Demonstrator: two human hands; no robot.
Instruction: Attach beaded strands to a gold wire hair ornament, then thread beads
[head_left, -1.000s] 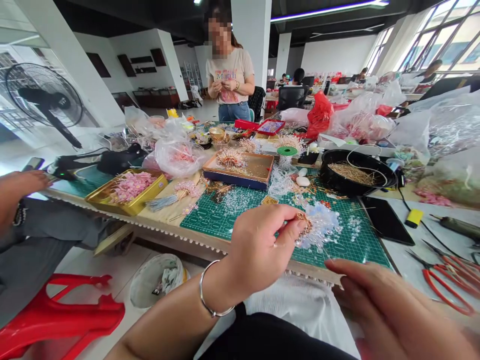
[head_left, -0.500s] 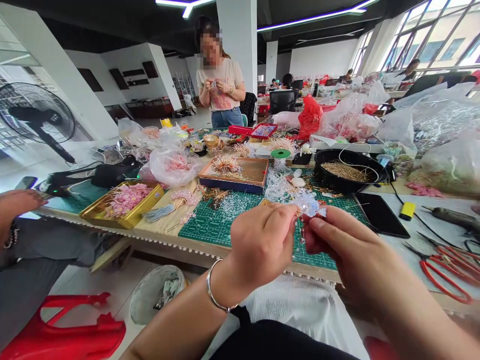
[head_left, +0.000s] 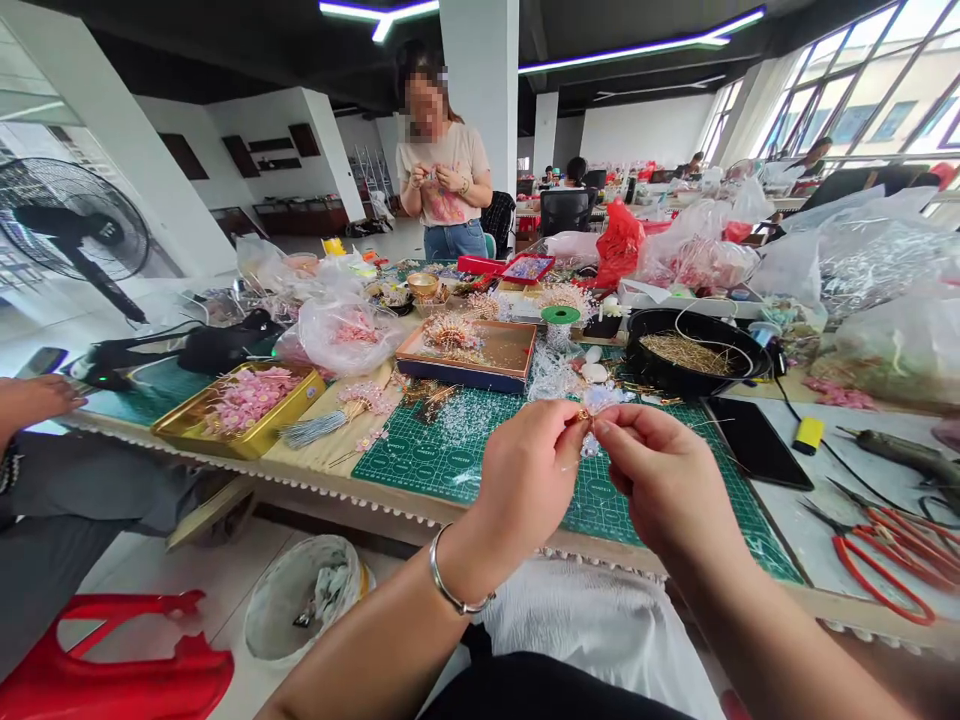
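The left hand (head_left: 529, 475) pinches a pale blue beaded ornament (head_left: 602, 398) by its gold-coloured edge, and the right hand (head_left: 667, 465) grips it from the other side, partly hiding it. The ornament is above the green mat (head_left: 409, 450), left of the black pan (head_left: 652, 376) and near a shallow box (head_left: 463, 372).

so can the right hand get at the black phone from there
Likely yes: the black phone lies largely uncovered near the right hand, though that hand would first need to leave the beaded ornament.
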